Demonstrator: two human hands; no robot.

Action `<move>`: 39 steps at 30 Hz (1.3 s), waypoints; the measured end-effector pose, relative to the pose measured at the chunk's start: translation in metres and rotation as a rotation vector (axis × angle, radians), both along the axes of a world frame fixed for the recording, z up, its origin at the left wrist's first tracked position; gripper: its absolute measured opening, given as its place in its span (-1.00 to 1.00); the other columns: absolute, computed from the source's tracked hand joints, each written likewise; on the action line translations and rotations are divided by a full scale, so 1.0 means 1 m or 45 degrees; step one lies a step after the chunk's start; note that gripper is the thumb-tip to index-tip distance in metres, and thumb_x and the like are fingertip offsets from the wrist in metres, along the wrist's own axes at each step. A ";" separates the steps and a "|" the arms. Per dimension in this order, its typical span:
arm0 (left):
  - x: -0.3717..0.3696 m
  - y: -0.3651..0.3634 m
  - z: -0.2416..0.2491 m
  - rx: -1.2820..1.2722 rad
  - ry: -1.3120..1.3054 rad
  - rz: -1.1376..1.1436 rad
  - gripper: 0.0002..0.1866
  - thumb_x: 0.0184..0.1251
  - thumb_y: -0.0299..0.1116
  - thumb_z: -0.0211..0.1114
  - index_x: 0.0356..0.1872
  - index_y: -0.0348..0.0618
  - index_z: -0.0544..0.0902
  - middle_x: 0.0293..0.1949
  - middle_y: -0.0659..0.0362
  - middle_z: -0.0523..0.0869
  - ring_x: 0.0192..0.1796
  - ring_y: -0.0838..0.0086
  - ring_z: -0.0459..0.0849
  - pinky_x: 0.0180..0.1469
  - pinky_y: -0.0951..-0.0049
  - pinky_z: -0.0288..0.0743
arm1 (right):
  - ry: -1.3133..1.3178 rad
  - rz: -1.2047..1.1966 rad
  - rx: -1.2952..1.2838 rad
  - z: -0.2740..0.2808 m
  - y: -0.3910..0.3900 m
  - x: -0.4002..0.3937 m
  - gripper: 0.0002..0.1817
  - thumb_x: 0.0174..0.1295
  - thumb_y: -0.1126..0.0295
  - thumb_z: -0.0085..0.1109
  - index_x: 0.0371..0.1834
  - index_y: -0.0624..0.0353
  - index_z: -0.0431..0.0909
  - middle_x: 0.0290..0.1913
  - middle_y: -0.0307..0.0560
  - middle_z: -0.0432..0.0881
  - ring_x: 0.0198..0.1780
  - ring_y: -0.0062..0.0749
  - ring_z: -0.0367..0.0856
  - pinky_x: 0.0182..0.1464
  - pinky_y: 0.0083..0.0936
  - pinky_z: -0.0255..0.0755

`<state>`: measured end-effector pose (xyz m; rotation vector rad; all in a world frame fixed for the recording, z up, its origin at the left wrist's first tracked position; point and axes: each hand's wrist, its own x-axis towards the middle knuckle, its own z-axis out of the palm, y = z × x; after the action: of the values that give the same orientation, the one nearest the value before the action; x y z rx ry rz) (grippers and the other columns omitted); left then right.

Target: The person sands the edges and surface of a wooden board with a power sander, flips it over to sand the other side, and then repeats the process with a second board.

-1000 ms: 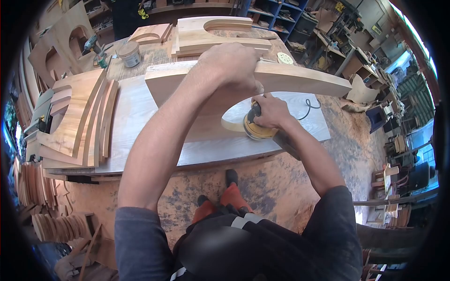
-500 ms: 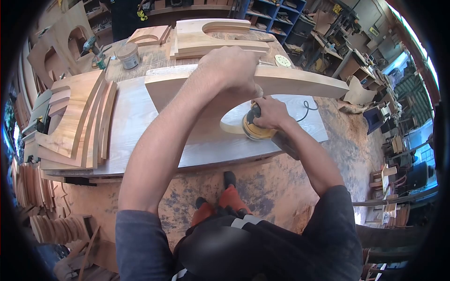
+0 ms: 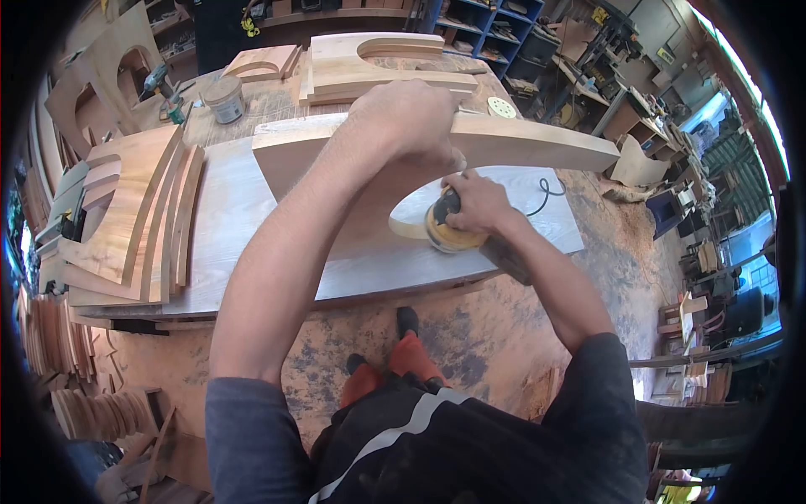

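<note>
- Workshop floor: dusted with sawdust, blotched dark. Pale worktop above it.
- Left hand: closed over the upper edge of the wooden panel.
- Right hand: gripping the sander, one unit, yellow and black.
- Wooden panel: one piece, mid-worktop, near the front edge. Light brown, smooth-faced, thick, with a gently curved upper edge and a rounded cutout open toward the worktop's right edge. Exact tilt cannot be determined.
- Sander: positioned at the cutout's inner curve; contact cannot be confirmed.
- Black cord: one, curled near the worktop's right edge.
- Tub: one, whitish, labelled, toward the far left corner; contents not visible.
- Blue shelf unit: one, beyond the far edge; compartments hold small items, too small to identify.
- Cut panels: at least four, stacked along the left edge.
- Pale U-shaped pieces: at least two, stacked near the far edge.
- Perforated disc: one, toward the far right corner.
- Drill: one, left of the tub.
</note>
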<state>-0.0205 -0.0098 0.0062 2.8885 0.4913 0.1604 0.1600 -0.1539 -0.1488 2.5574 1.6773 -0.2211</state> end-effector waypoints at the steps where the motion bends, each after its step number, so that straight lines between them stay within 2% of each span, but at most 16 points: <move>1: 0.001 0.002 -0.004 0.006 -0.025 -0.002 -0.29 0.10 0.13 0.62 0.21 -0.12 0.83 -0.06 -0.16 0.89 0.07 -0.02 0.88 0.23 0.02 0.75 | 0.005 0.021 0.024 -0.004 0.003 -0.004 -0.29 0.07 0.13 0.48 0.38 -0.16 0.53 0.24 0.11 0.62 0.20 0.23 0.74 0.26 0.07 0.65; 7: -0.001 0.000 -0.007 -0.011 -0.013 0.013 -0.31 0.08 0.14 0.62 0.14 -0.16 0.85 -0.08 -0.17 0.89 0.04 -0.03 0.88 0.21 0.03 0.75 | 0.018 0.039 0.014 -0.008 -0.001 -0.004 -0.28 0.09 0.12 0.48 0.41 -0.18 0.54 0.23 0.10 0.62 0.21 0.22 0.75 0.26 0.06 0.65; 10: -0.003 0.000 -0.002 -0.027 -0.018 0.014 -0.33 0.08 0.15 0.61 0.08 -0.19 0.86 -0.10 -0.18 0.89 0.03 -0.05 0.88 0.20 0.03 0.74 | 0.149 0.064 0.067 -0.008 -0.002 -0.009 -0.28 0.09 0.10 0.47 0.40 -0.16 0.54 0.23 0.11 0.62 0.20 0.22 0.75 0.26 0.05 0.65; 13: -0.003 -0.003 -0.002 -0.025 -0.020 0.002 -0.34 0.08 0.14 0.62 0.03 -0.24 0.86 -0.12 -0.19 0.89 0.02 -0.07 0.87 0.19 0.03 0.73 | 0.037 -0.011 0.009 0.000 -0.005 -0.012 -0.28 0.09 0.08 0.47 0.40 -0.14 0.54 0.23 0.14 0.62 0.20 0.22 0.75 0.27 0.04 0.64; 14: -0.002 -0.003 -0.002 -0.026 -0.018 0.003 -0.33 0.08 0.13 0.63 0.02 -0.27 0.85 -0.13 -0.20 0.88 0.02 -0.07 0.87 0.18 0.02 0.72 | 0.101 0.015 0.042 0.000 -0.003 -0.016 -0.27 0.08 0.06 0.49 0.39 -0.13 0.54 0.23 0.10 0.62 0.24 0.16 0.73 0.31 0.00 0.62; 15: 0.000 0.000 -0.002 -0.023 -0.020 -0.007 -0.33 0.08 0.13 0.63 0.02 -0.27 0.85 -0.13 -0.20 0.88 0.02 -0.07 0.87 0.18 0.02 0.72 | 0.167 0.045 0.075 -0.002 -0.002 -0.018 -0.26 0.07 0.04 0.51 0.38 -0.12 0.54 0.22 0.06 0.62 0.27 0.10 0.70 0.34 -0.05 0.59; 17: 0.005 0.001 -0.007 -0.061 -0.018 0.024 -0.30 0.07 0.14 0.66 0.03 -0.30 0.84 -0.14 -0.21 0.87 0.02 -0.09 0.86 0.16 0.01 0.71 | 0.254 0.039 0.151 -0.009 -0.011 -0.019 -0.28 0.08 0.04 0.52 0.37 -0.15 0.54 0.23 0.06 0.61 0.25 0.12 0.71 0.32 -0.02 0.60; 19: 0.005 0.003 -0.009 -0.035 -0.016 0.001 -0.28 0.06 0.16 0.67 0.04 -0.31 0.83 -0.13 -0.21 0.87 0.03 -0.10 0.85 0.16 0.01 0.71 | 0.137 0.028 0.110 -0.007 -0.011 -0.019 -0.27 0.07 0.04 0.53 0.37 -0.17 0.55 0.23 0.07 0.61 0.22 0.14 0.72 0.30 0.00 0.61; 20: 0.004 0.003 -0.009 -0.012 -0.018 -0.009 -0.26 0.06 0.17 0.68 0.05 -0.32 0.83 -0.12 -0.22 0.87 0.04 -0.10 0.85 0.15 0.01 0.71 | 0.058 0.047 -0.006 -0.004 -0.011 -0.013 -0.26 0.10 0.11 0.48 0.43 -0.14 0.52 0.28 0.16 0.59 0.23 0.21 0.73 0.24 0.05 0.66; 24: 0.006 0.002 -0.005 0.050 0.000 0.012 -0.38 0.11 0.09 0.62 0.03 -0.23 0.87 -0.07 -0.17 0.89 0.03 0.03 0.90 0.18 0.08 0.78 | -0.032 0.006 0.038 -0.002 -0.012 -0.003 -0.28 0.09 0.09 0.50 0.39 -0.18 0.53 0.24 0.09 0.61 0.18 0.16 0.74 0.24 0.05 0.64; 27: 0.004 0.001 -0.011 -0.010 -0.020 -0.002 -0.37 0.11 0.11 0.63 0.04 -0.23 0.87 -0.09 -0.18 0.89 0.04 0.01 0.89 0.19 0.07 0.76 | 0.205 0.076 0.112 -0.009 -0.013 -0.019 -0.29 0.10 0.11 0.49 0.39 -0.19 0.53 0.25 0.09 0.60 0.18 0.21 0.74 0.23 0.07 0.65; 29: 0.004 0.003 -0.009 -0.025 -0.044 -0.009 -0.25 0.03 0.18 0.69 0.07 -0.26 0.83 -0.10 -0.21 0.88 0.02 -0.09 0.87 0.15 0.02 0.71 | 0.054 0.046 0.072 -0.007 -0.018 -0.016 -0.29 0.08 0.11 0.50 0.38 -0.16 0.54 0.23 0.09 0.61 0.17 0.20 0.74 0.23 0.04 0.65; 33: 0.004 -0.001 -0.003 0.008 0.016 0.016 -0.24 0.04 0.20 0.69 0.09 -0.26 0.83 -0.12 -0.20 0.88 0.02 -0.06 0.87 0.14 0.02 0.71 | 0.053 0.037 0.148 -0.009 -0.020 -0.011 -0.32 0.10 0.17 0.45 0.38 -0.17 0.55 0.22 0.17 0.61 0.16 0.27 0.75 0.21 0.08 0.67; 35: 0.004 0.003 -0.009 -0.011 -0.036 0.005 -0.22 0.04 0.24 0.69 0.09 -0.25 0.83 -0.11 -0.19 0.89 0.02 -0.05 0.87 0.14 0.02 0.71 | 0.232 0.084 0.153 -0.006 -0.015 -0.021 -0.32 0.10 0.16 0.45 0.38 -0.18 0.55 0.22 0.17 0.62 0.18 0.25 0.75 0.22 0.05 0.67; 36: 0.003 0.001 -0.011 -0.021 -0.018 -0.001 -0.22 0.04 0.24 0.69 0.09 -0.25 0.83 -0.11 -0.19 0.89 0.02 -0.05 0.87 0.14 0.02 0.71 | 0.199 0.061 0.156 -0.008 -0.019 -0.020 -0.32 0.07 0.13 0.50 0.34 -0.18 0.56 0.20 0.06 0.62 0.18 0.17 0.74 0.23 0.02 0.64; 39: 0.002 -0.004 0.000 -0.004 0.018 0.007 -0.21 0.04 0.25 0.68 0.10 -0.25 0.83 -0.10 -0.18 0.89 0.03 -0.04 0.87 0.14 0.02 0.71 | 0.007 0.015 0.064 -0.005 -0.022 -0.015 -0.32 0.07 0.12 0.49 0.35 -0.19 0.56 0.19 0.07 0.62 0.17 0.13 0.75 0.24 -0.03 0.64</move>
<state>-0.0187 -0.0139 0.0059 2.8875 0.5016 0.1404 0.1455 -0.1761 -0.1538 2.5843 1.7207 -0.1872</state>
